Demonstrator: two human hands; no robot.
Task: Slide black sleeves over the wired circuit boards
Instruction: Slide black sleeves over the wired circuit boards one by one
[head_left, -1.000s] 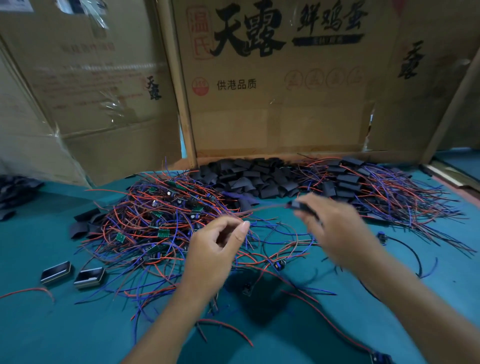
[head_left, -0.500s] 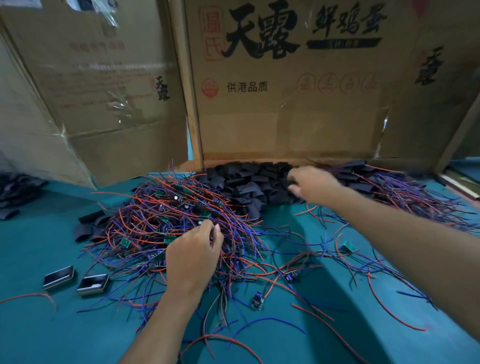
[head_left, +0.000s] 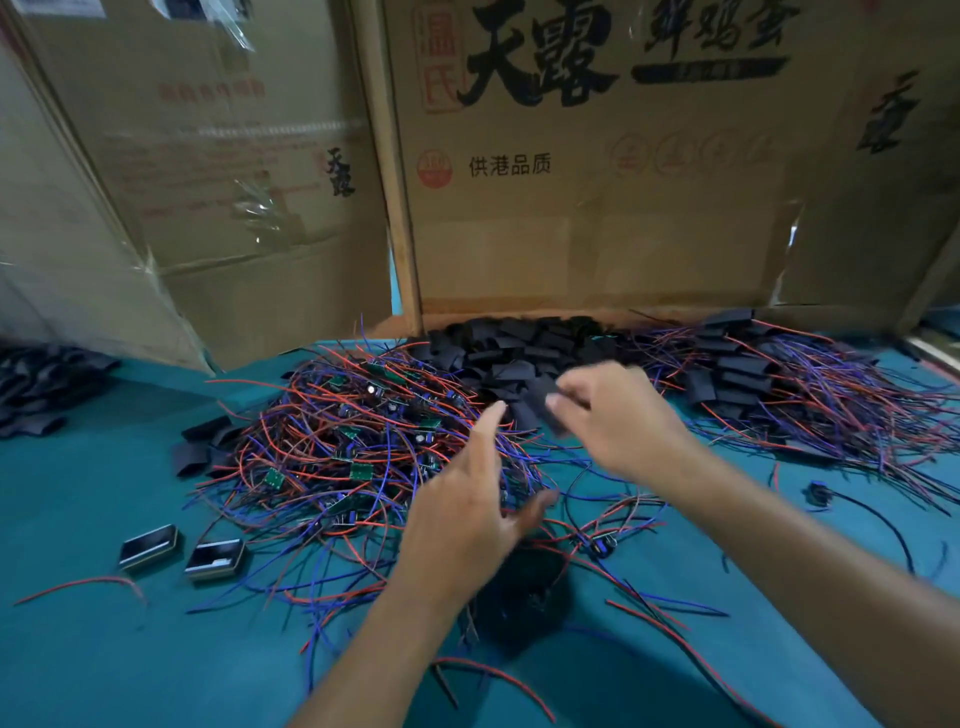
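Note:
A tangle of red and blue wires with small green circuit boards (head_left: 358, 436) covers the teal table's left middle. Behind it lies a heap of flat black sleeves (head_left: 514, 353). My right hand (head_left: 618, 421) pinches one black sleeve (head_left: 540, 402) between thumb and fingers, just in front of that heap. My left hand (head_left: 467, 514) hovers over the wire tangle's right edge with its fingers spread and nothing in it. At the right lies a pile of sleeved boards with wires (head_left: 779, 384).
Cardboard boxes (head_left: 597, 208) wall off the back of the table. Two small dark rectangular parts (head_left: 179, 551) lie at the left front. More black sleeves (head_left: 36, 389) sit at the far left. Loose wires and a black connector (head_left: 818, 493) lie at the right.
My right hand has come back from the sleeve heap with one black sleeve. My left hand has lifted off the wire tangle and opened its fingers.

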